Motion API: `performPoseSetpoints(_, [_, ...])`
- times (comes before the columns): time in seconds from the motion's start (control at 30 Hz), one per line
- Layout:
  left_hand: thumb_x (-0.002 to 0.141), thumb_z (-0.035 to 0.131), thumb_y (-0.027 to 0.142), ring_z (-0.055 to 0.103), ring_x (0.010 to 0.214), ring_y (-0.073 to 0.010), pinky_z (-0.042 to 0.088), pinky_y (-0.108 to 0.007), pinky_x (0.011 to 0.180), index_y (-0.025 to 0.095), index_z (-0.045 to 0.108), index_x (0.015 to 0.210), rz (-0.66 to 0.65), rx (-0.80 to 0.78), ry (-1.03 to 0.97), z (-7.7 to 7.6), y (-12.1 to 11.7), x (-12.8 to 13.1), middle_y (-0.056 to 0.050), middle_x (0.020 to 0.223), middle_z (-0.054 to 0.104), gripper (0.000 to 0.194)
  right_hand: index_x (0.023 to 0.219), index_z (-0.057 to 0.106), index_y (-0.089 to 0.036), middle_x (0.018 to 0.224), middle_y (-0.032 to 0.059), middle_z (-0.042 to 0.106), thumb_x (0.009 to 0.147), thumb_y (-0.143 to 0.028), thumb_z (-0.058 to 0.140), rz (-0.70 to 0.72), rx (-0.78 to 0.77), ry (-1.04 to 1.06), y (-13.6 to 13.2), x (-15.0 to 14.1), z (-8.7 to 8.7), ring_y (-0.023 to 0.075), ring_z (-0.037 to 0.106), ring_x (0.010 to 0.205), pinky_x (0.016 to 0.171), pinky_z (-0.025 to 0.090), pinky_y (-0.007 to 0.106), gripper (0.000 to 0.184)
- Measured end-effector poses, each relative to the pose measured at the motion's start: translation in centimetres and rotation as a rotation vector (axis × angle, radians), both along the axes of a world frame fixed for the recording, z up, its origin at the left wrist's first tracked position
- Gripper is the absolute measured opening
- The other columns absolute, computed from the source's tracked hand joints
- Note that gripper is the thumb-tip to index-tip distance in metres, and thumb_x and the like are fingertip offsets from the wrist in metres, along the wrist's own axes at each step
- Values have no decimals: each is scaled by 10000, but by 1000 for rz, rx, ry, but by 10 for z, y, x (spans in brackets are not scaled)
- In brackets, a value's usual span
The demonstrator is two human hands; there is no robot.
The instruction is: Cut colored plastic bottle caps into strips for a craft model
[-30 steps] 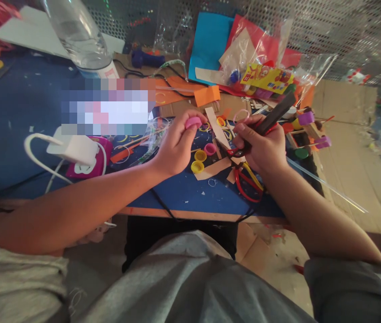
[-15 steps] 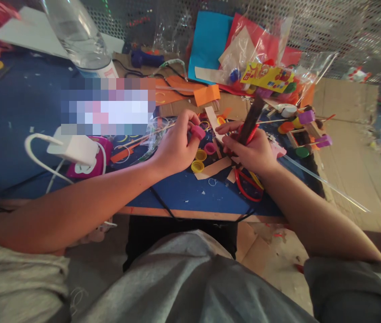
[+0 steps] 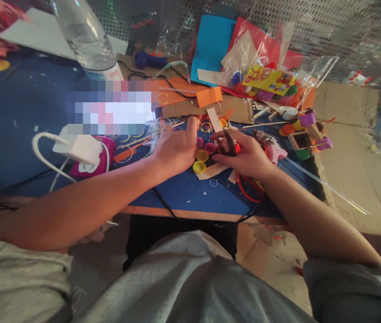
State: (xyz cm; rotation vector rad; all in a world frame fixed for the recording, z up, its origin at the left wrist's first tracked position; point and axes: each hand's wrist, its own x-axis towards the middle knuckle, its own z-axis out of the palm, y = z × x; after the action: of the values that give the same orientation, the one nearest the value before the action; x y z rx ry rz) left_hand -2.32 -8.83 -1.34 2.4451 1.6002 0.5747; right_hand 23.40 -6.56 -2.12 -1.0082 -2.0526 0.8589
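My left hand [image 3: 178, 147] is over the blue table, index finger stretched out and the other fingers largely hidden. Right beside its thumb side is a pink cap [image 3: 199, 142], close to a second pink cap [image 3: 210, 148]. Two yellow caps [image 3: 200, 161] lie just below them. My right hand [image 3: 247, 154] is closed round a dark, pointed piece [image 3: 229, 142] with a red part at the palm; its exact kind is unclear. Under this hand, the red loop handle [image 3: 249, 190] of what looks like scissors shows on the table, among cut cardboard strips [image 3: 213, 170].
A water bottle [image 3: 89, 45] and a white charger [image 3: 77, 146] on a magenta socket block [image 3: 109, 157] stand at left. Bagged coloured caps [image 3: 267, 80] and coloured sheets [image 3: 212, 49] lie behind. At right sit a small wheeled model [image 3: 306, 132] and cardboard [image 3: 355, 157].
The pink cap has left my left fingers and is now down beside the other one. My right hand has turned, swinging the dark piece from upright to a low slant pointing left.
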Motion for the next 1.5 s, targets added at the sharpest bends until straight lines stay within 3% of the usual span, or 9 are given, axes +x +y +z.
performPoseSetpoints(0.2, [1059, 544, 206, 690, 729, -293, 457, -656, 1194, 78, 547, 1503, 30, -104, 83, 18, -4, 6, -1, 743, 668, 463, 1081, 838, -255, 1304, 90, 875, 838, -286, 914, 13, 59, -154, -1, 2, 2, 362, 799, 1196, 1084, 604, 525, 257])
performPoseSetpoints(0.37, [1056, 519, 183, 783, 903, -317, 479, -614, 1180, 85, 590, 1441, 22, -213, 150, 30, -9, 12, -131, 1048, 851, 403, 966, 774, -242, 1247, 108, 874, 905, -285, 826, 56, 161, -205, -2, 0, 4, 343, 807, 1145, 1031, 614, 494, 91])
performPoseSetpoints(0.53, [1067, 518, 160, 824, 1021, -342, 510, -568, 1110, 110, 629, 1431, -4, -162, 120, 27, -11, 11, -143, 1092, 868, 384, 946, 748, -257, 1182, 92, 853, 903, -291, 848, 41, 197, -158, 0, -3, 0, 298, 788, 1065, 962, 619, 451, 113])
performPoseSetpoints(0.67, [1155, 534, 310, 825, 1072, -321, 532, -465, 974, 158, 694, 1343, -101, -91, -100, 22, -13, 9, -130, 1097, 866, 289, 824, 655, -265, 1156, 92, 846, 970, -346, 873, 14, 254, 12, 0, -6, 0, 270, 786, 1033, 949, 635, 445, 275])
performPoseSetpoints(0.8, [1194, 544, 592, 811, 1012, -306, 505, -425, 911, 163, 765, 1329, -172, -48, -255, 20, -13, 9, -133, 1077, 855, 501, 780, 607, -256, 1167, 99, 835, 974, -399, 949, 61, 367, 133, -6, -7, 10, 247, 789, 992, 911, 661, 434, 419])
performPoseSetpoints(0.9, [1196, 505, 695, 760, 864, -235, 478, -376, 855, 173, 807, 1232, -229, -65, -389, 18, -13, 9, -81, 927, 827, 605, 771, 615, -251, 1199, 102, 842, 965, -399, 983, 128, 414, 148, -13, -6, 18, 234, 784, 930, 867, 678, 443, 442])
performPoseSetpoints(1.07, [1085, 644, 844, 615, 747, -149, 448, -306, 723, 188, 775, 1014, -309, -176, -712, 15, -14, 10, -20, 838, 749, 673, 803, 626, -267, 1211, 81, 863, 978, -374, 985, 162, 459, 167, -16, -5, 24, 221, 782, 884, 780, 700, 436, 414])
performPoseSetpoints(1.33, [865, 951, 806, 458, 683, -103, 414, -272, 626, 223, 555, 833, -344, -248, -1026, 10, -13, 18, 42, 775, 546, 705, 820, 580, -242, 1207, 54, 849, 974, -262, 968, 190, 524, 264, -15, -7, 20, 143, 723, 776, 682, 655, 344, 418])
performPoseSetpoints(1.5, [929, 954, 706, 661, 769, -120, 553, -267, 701, 263, 556, 1110, -358, -331, -1230, 5, -11, 23, 11, 926, 727, 622, 804, 622, -261, 1169, 84, 810, 950, -389, 992, 78, 471, 232, -13, -5, 17, 227, 745, 887, 797, 662, 451, 418])
